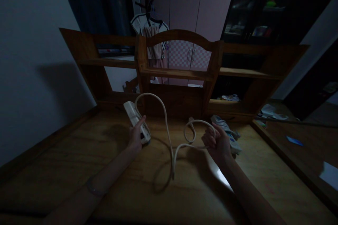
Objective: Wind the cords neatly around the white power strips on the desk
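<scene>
A white power strip (132,115) is gripped in my left hand (136,136), tilted above the wooden desk, with my thumb across its face. Its white cord (167,123) arches up from the strip, drops to a low bend over the desk and runs on to my right hand (215,140). The fingers of that hand are closed around the cord. Beyond them the cord makes a loop, ending at a plug (191,121) near the back of the desk. A second power strip (233,144), with its cord wound round it, lies just right of my right hand.
A wooden shelf unit (176,74) rises along the back of the desk (105,175). To the right, a lower surface holds a blue card (294,141) and white paper (330,174). A wall (29,77) borders the left side. The room is dim.
</scene>
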A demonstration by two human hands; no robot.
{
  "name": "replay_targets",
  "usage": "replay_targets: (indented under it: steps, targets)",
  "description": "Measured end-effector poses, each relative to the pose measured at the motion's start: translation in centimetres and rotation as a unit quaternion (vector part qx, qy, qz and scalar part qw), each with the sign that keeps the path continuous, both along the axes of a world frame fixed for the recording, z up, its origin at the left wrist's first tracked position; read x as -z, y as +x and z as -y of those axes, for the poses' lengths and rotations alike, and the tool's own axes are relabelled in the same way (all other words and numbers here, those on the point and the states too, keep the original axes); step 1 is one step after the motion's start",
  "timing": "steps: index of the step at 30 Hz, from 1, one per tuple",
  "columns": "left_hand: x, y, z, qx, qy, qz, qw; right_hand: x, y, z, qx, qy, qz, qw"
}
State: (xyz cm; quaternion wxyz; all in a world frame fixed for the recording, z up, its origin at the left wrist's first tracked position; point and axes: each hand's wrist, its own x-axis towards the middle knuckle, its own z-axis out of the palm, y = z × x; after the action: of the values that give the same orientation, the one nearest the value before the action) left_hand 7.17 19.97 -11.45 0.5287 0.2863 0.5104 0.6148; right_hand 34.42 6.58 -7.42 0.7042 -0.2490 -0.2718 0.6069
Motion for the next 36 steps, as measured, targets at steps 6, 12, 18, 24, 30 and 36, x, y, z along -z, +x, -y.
replay_targets:
  steps: [6, 12, 18, 24, 30, 36]
  targets:
    - [0.1, -0.4, -0.6, -0.022, -0.022, 0.015, 0.999, 0.4, 0.0, -0.3, -0.021, -0.014, 0.026, 0.999]
    - [-0.7, 0.4, 0.8, -0.02, 0.083, -0.055, 0.995, 1.1, -1.2, -0.4, 0.013, -0.068, 0.177, 0.982]
    - [-1.3, 1.0, 2.6, 0.017, 0.235, -0.133, 0.963, 1.0, -2.3, 0.1, 0.035, -0.04, 0.456, 0.888]
    - [-1.1, 1.6, 3.5, 0.123, 0.204, -0.088, 0.967, 1.3, -3.7, 0.9, 0.05, 0.036, 0.683, 0.728]
    - [-1.2, 1.9, 4.0, 0.228, 0.098, -0.007, 0.969, 1.8, -4.0, 0.9, 0.067, 0.047, 0.729, 0.68]
    - [-0.8, 1.7, 3.7, 0.299, 0.033, 0.023, 0.953, 1.7, -3.7, 0.9, 0.087, 0.045, 0.736, 0.67]
